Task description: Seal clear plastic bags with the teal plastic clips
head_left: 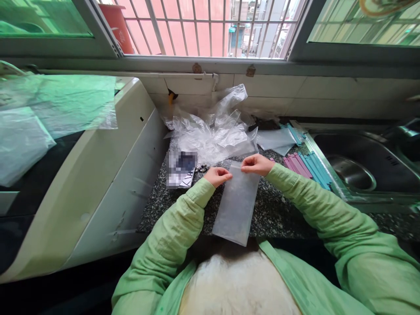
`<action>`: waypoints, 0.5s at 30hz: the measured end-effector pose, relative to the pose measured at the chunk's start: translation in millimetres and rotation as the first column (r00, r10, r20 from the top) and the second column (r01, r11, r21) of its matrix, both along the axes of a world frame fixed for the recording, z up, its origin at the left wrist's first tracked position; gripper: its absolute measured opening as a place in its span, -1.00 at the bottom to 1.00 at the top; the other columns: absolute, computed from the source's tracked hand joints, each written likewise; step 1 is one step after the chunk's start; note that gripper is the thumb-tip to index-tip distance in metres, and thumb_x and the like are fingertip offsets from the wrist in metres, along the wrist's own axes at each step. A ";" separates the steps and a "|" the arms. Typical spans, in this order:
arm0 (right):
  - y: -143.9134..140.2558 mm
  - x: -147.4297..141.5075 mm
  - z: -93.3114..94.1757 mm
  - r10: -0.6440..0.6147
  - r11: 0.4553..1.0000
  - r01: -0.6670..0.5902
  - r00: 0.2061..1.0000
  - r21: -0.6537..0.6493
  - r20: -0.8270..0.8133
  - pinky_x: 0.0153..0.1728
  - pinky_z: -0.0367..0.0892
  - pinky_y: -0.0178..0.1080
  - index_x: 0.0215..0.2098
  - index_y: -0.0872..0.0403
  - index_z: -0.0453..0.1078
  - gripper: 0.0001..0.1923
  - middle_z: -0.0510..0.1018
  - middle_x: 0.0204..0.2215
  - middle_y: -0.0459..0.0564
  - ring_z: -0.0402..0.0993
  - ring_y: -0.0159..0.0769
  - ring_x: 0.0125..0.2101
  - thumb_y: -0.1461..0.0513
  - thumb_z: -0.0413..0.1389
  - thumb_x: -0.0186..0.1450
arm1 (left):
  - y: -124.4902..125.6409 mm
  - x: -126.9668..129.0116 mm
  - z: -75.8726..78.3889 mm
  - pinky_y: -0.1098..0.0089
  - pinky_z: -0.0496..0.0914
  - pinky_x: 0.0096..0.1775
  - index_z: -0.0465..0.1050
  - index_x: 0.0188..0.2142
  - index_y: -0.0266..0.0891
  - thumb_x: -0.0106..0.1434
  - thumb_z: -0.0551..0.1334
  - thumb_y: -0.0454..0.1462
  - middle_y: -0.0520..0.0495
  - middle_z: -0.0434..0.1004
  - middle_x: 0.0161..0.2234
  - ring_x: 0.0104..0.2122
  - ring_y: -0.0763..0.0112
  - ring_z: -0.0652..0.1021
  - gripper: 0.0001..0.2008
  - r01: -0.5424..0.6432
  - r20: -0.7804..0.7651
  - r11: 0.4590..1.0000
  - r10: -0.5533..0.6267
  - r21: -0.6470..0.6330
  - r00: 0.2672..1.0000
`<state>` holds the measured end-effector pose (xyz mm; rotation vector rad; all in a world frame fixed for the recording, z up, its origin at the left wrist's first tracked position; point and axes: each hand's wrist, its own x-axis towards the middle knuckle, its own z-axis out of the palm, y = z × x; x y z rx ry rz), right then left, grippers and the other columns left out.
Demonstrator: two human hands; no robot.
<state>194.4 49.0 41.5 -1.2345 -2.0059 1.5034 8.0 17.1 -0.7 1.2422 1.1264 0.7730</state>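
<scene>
A clear plastic bag (236,205), long and flat, hangs between my hands over the front edge of the speckled counter (278,214). My left hand (217,176) pinches it near the top left corner. With thumb and forefinger, my right hand (257,165) grips the top right part. Just beyond lies a crumpled heap of clear plastic film (210,135). Right of my right hand are pink strips (297,165) and teal strips (315,169) laid side by side. More flat clear bags (275,140) rest behind them.
A steel sink (348,153) is set into the counter at the right. On the left stands a large white appliance (124,175) with plastic sheets (59,100) over it. A partly blurred printed item (187,180) lies left of my hands. Behind is a barred window (203,26).
</scene>
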 end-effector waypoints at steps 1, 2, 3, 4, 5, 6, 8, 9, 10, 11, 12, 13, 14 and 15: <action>0.4 1.0 0.2 -0.001 1.000 0.001 1.000 -0.004 -0.001 -0.54 0.09 -0.35 -0.60 0.17 0.32 -0.67 0.33 -0.68 -0.16 0.17 -0.51 -0.60 0.05 0.16 -0.12 | -0.4 0.5 -0.6 0.53 0.06 -0.61 0.37 -0.62 -0.37 -0.25 0.33 -0.12 0.13 0.24 -0.74 -0.69 0.66 0.20 -0.67 0.004 0.009 1.000 -0.004 0.000 1.000; 0.7 2.0 0.1 0.003 1.000 -0.003 1.000 -0.006 -0.001 -0.53 0.09 -0.35 -0.60 0.17 0.32 -0.67 0.33 -0.67 -0.16 0.18 -0.50 -0.60 0.04 0.16 -0.12 | -0.8 1.1 -1.0 0.53 0.07 -0.60 0.37 -0.63 -0.37 -0.26 0.33 -0.13 0.13 0.24 -0.74 -0.68 0.66 0.21 -0.68 0.004 0.020 1.000 -0.004 0.004 1.000; 1.0 2.8 -0.1 0.011 1.000 -0.011 1.000 -0.008 0.000 -0.53 0.10 -0.34 -0.59 0.17 0.31 -0.66 0.34 -0.67 -0.15 0.18 -0.50 -0.60 0.03 0.17 -0.12 | -1.2 1.6 -1.2 0.53 0.08 -0.60 0.36 -0.63 -0.37 -0.26 0.34 -0.14 0.13 0.25 -0.74 -0.68 0.66 0.21 -0.69 0.003 0.032 1.000 -0.003 0.011 0.999; 1.3 3.4 -0.3 0.022 1.000 -0.022 1.000 -0.009 0.002 -0.52 0.10 -0.34 -0.59 0.17 0.31 -0.64 0.34 -0.67 -0.15 0.19 -0.50 -0.59 0.02 0.17 -0.12 | -1.6 2.0 -1.1 0.53 0.08 -0.59 0.36 -0.64 -0.37 -0.26 0.34 -0.15 0.13 0.25 -0.74 -0.68 0.66 0.21 -0.69 0.000 0.042 1.000 0.000 0.018 0.999; 1.7 4.0 -0.7 0.033 0.999 -0.033 0.999 -0.006 0.009 -0.52 0.09 -0.34 -0.59 0.17 0.31 -0.63 0.34 -0.66 -0.15 0.18 -0.50 -0.59 0.01 0.17 -0.12 | -2.0 2.4 -0.8 0.53 0.08 -0.59 0.36 -0.64 -0.37 -0.26 0.33 -0.15 0.13 0.25 -0.73 -0.68 0.66 0.22 -0.70 -0.004 0.051 1.000 0.003 0.024 0.999; 2.3 4.5 -0.9 0.044 0.999 -0.044 0.999 0.000 0.021 -0.52 0.09 -0.34 -0.59 0.17 0.31 -0.62 0.33 -0.66 -0.15 0.18 -0.50 -0.59 0.00 0.17 -0.12 | -2.3 2.6 -0.4 0.53 0.08 -0.58 0.36 -0.64 -0.37 -0.27 0.33 -0.15 0.13 0.25 -0.73 -0.68 0.66 0.22 -0.70 -0.008 0.057 1.000 0.006 0.026 0.998; 3.6 5.1 -1.0 0.069 0.997 -0.070 0.996 0.016 0.060 -0.54 0.06 -0.35 -0.57 0.17 0.31 -0.59 0.31 -0.66 -0.16 0.16 -0.50 -0.59 -0.03 0.16 -0.12 | -3.0 2.9 0.7 0.52 0.08 -0.58 0.36 -0.65 -0.37 -0.27 0.34 -0.16 0.13 0.25 -0.74 -0.68 0.66 0.21 -0.70 -0.019 0.069 0.999 0.017 0.027 0.997; 4.4 5.1 -0.8 0.077 0.996 -0.080 0.994 0.026 0.079 -0.55 0.05 -0.35 -0.56 0.18 0.31 -0.58 0.30 -0.65 -0.16 0.15 -0.50 -0.59 -0.04 0.16 -0.12 | -3.4 3.2 1.4 0.52 0.07 -0.58 0.35 -0.65 -0.36 -0.28 0.34 -0.16 0.13 0.25 -0.74 -0.68 0.66 0.21 -0.70 -0.021 0.075 0.999 0.019 0.027 0.997; 5.1 4.8 -0.3 0.081 0.996 -0.085 0.992 0.037 0.094 -0.55 0.04 -0.35 -0.54 0.18 0.32 -0.57 0.30 -0.65 -0.16 0.14 -0.50 -0.59 -0.04 0.16 -0.12 | -3.9 3.4 2.0 0.52 0.07 -0.58 0.35 -0.65 -0.36 -0.28 0.34 -0.17 0.14 0.24 -0.75 -0.69 0.67 0.20 -0.71 -0.022 0.078 0.999 0.019 0.027 0.997; 5.8 4.2 0.3 0.082 0.995 -0.087 0.991 0.046 0.105 -0.55 0.04 -0.35 -0.52 0.18 0.32 -0.55 0.30 -0.64 -0.15 0.14 -0.50 -0.58 -0.05 0.16 -0.11 | -4.5 3.8 2.6 0.52 0.07 -0.58 0.35 -0.66 -0.36 -0.28 0.34 -0.17 0.14 0.24 -0.75 -0.69 0.67 0.20 -0.71 -0.019 0.079 0.999 0.017 0.029 0.997; 6.3 3.2 1.0 0.081 0.995 -0.087 0.991 0.053 0.110 -0.56 0.04 -0.35 -0.50 0.18 0.33 -0.54 0.30 -0.63 -0.15 0.14 -0.50 -0.58 -0.05 0.15 -0.11 | -5.1 4.3 3.0 0.52 0.06 -0.58 0.34 -0.66 -0.36 -0.29 0.34 -0.17 0.15 0.23 -0.76 -0.69 0.67 0.20 -0.71 -0.015 0.078 0.999 0.012 0.031 0.997; 6.7 1.9 1.8 0.082 0.994 -0.089 0.990 0.057 0.112 -0.56 0.04 -0.35 -0.48 0.19 0.33 -0.54 0.31 -0.63 -0.15 0.14 -0.49 -0.58 -0.05 0.15 -0.10 | -5.7 4.8 3.4 0.53 0.05 -0.59 0.34 -0.66 -0.36 -0.29 0.33 -0.18 0.15 0.21 -0.77 -0.69 0.67 0.19 -0.72 -0.010 0.074 0.999 0.007 0.034 0.997; 7.0 0.3 2.5 0.089 0.994 -0.096 0.990 0.055 0.111 -0.56 0.04 -0.35 -0.48 0.19 0.33 -0.54 0.30 -0.62 -0.14 0.14 -0.50 -0.58 -0.05 0.14 -0.10 | -6.3 5.4 3.6 0.53 0.04 -0.59 0.34 -0.66 -0.36 -0.28 0.33 -0.18 0.16 0.20 -0.78 -0.70 0.67 0.18 -0.72 -0.004 0.069 0.999 0.001 0.036 0.998; 7.1 -1.4 3.0 0.101 0.993 -0.107 0.989 0.050 0.110 -0.56 0.04 -0.35 -0.49 0.18 0.33 -0.56 0.30 -0.63 -0.15 0.13 -0.50 -0.58 -0.04 0.14 -0.09 | -6.8 5.9 3.8 0.53 0.03 -0.60 0.34 -0.66 -0.36 -0.28 0.33 -0.18 0.17 0.18 -0.78 -0.70 0.67 0.17 -0.72 0.000 0.065 0.999 -0.003 0.037 0.998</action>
